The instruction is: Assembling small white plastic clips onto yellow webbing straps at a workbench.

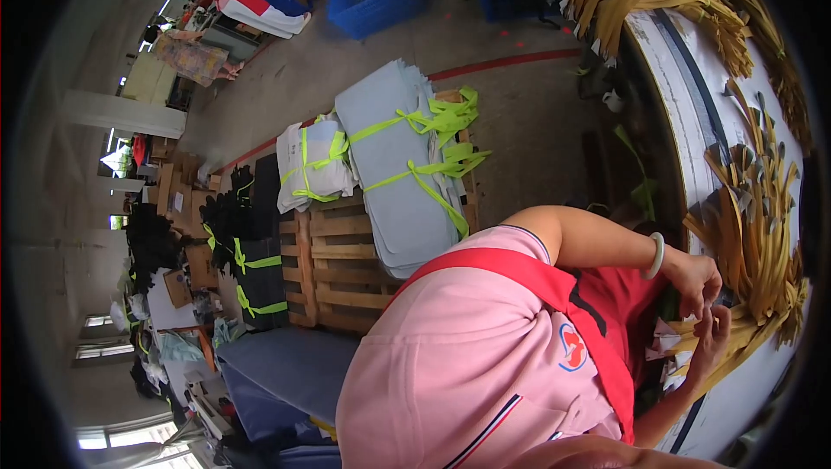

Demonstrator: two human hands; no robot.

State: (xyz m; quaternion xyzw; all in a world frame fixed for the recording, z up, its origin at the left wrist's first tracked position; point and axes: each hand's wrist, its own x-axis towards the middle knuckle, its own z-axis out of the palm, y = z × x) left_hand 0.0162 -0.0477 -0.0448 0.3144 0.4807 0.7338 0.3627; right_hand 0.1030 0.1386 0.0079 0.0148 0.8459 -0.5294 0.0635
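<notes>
Now the left hand (694, 280) and right hand (711, 339) meet by the bench's near edge (682, 122), fingers curled, can't tell on what; tan strips (749, 248) lie bunched, handling seemingly midway.

Head-worn fisheye — looks down, close over pink shirt (450, 365).

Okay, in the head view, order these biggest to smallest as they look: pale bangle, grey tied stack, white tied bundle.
1. Grey tied stack
2. White tied bundle
3. Pale bangle, smallest by far
</notes>
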